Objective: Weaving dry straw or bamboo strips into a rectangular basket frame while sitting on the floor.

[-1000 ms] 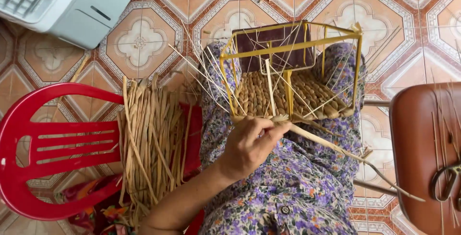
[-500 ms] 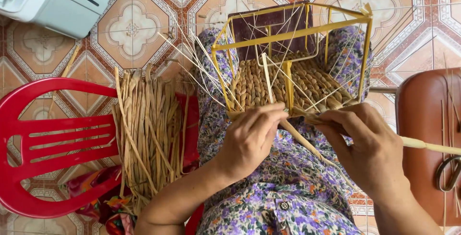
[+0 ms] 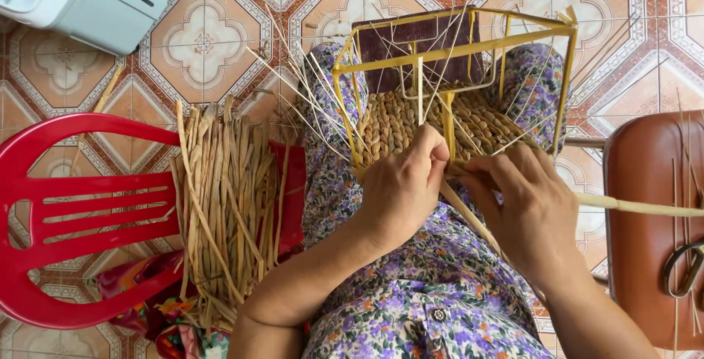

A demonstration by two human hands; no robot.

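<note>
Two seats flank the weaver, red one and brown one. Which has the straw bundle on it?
The red plastic chair, on the person's left. The bundle of dried straw strands lies across its seat. The brown seat, on the right, carries only scissors and a few loose strands.

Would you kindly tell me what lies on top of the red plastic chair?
A bundle of dried straw strands lies across the seat of the red plastic chair. Patterned cloth shows at its lower edge; the seat beneath the bundle is covered.
</note>
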